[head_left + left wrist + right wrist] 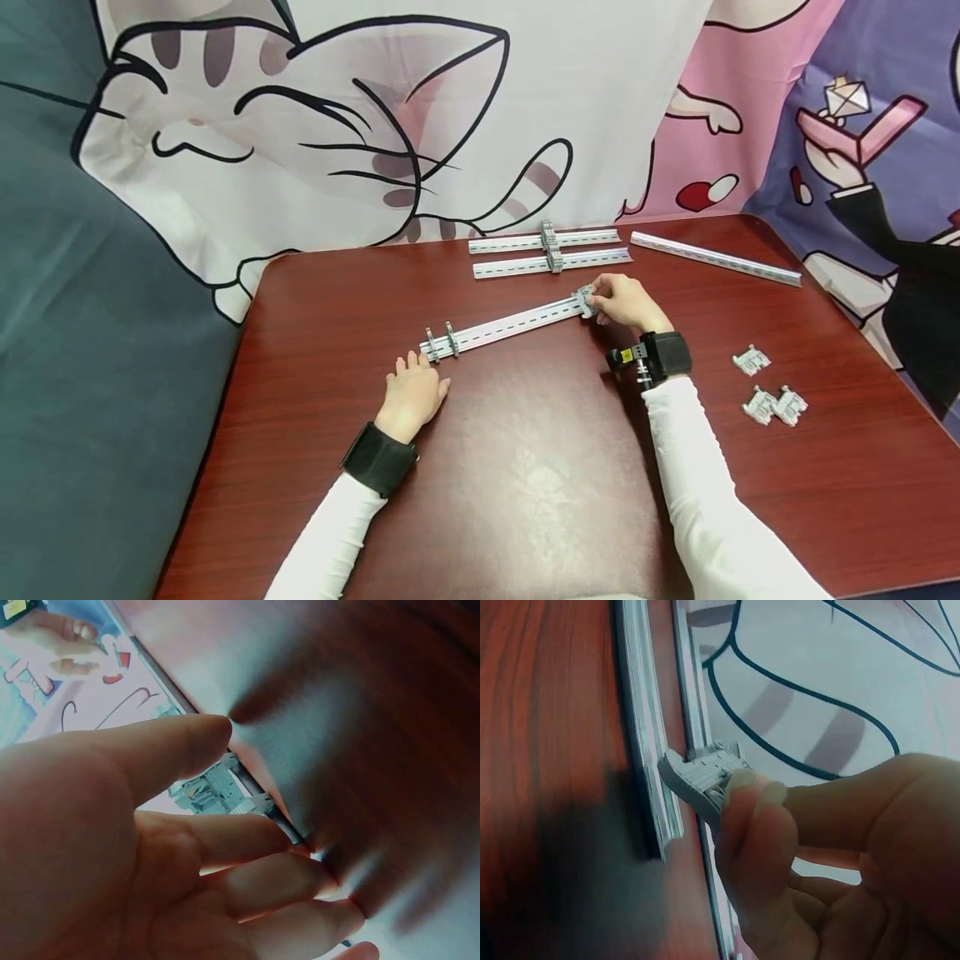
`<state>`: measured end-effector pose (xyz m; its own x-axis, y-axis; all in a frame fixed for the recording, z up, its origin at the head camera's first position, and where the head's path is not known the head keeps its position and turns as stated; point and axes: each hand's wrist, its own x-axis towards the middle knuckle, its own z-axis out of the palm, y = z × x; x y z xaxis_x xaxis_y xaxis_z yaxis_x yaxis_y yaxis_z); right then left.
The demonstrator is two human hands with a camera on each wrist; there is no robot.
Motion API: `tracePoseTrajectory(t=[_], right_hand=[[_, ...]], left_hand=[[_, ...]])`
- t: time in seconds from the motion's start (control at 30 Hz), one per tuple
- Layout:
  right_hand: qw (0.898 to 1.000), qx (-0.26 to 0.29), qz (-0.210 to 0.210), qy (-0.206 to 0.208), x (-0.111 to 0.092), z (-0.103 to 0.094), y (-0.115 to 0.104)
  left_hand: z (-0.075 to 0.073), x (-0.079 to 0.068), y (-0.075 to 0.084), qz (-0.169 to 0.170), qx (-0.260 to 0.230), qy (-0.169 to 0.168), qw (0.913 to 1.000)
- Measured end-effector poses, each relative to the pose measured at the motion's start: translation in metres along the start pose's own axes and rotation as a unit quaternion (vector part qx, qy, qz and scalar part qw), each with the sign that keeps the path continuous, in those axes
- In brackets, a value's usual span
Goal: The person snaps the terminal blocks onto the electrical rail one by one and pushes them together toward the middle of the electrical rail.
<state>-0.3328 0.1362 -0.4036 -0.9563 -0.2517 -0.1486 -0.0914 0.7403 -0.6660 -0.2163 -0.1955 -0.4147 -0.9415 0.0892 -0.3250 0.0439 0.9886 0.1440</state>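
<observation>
A slotted metal DIN rail (517,325) lies slantwise across the middle of the table. Near its left end stand two grey clips (452,338), which also show behind the thumb as a grey clip (206,793) in the left wrist view. My left hand (411,396) rests palm down with its fingers extended, fingertips right at that end. Over at the right end, my right hand (628,302) pinches a grey plastic DIN rail clip (694,774) between thumb and fingers. The clip overlaps the rail (649,727) close to its end in the right wrist view.
Behind, two parallel rails (502,269) carry a row of grey clips (551,250) across their middle. Another bare rail (720,260) lies at the back right. Three loose clips (752,360) lie on the right of the brown table (525,500). A printed cloth (600,108) hangs behind.
</observation>
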Motion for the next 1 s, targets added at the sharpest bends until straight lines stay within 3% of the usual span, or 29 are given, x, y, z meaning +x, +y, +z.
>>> tracePoseTrajectory(t=[0.47,1.0], right_hand=[[0.996,-0.090,0.008,-0.018,0.020,0.010,-0.013],[0.985,-0.168,-0.023,-0.043,0.029,0.017,-0.033]], left_hand=[[0.003,0.003,0.004,-0.009,-0.001,-0.017,0.9998],[-0.001,0.000,0.000,-0.009,0.000,0.000,1.0000]])
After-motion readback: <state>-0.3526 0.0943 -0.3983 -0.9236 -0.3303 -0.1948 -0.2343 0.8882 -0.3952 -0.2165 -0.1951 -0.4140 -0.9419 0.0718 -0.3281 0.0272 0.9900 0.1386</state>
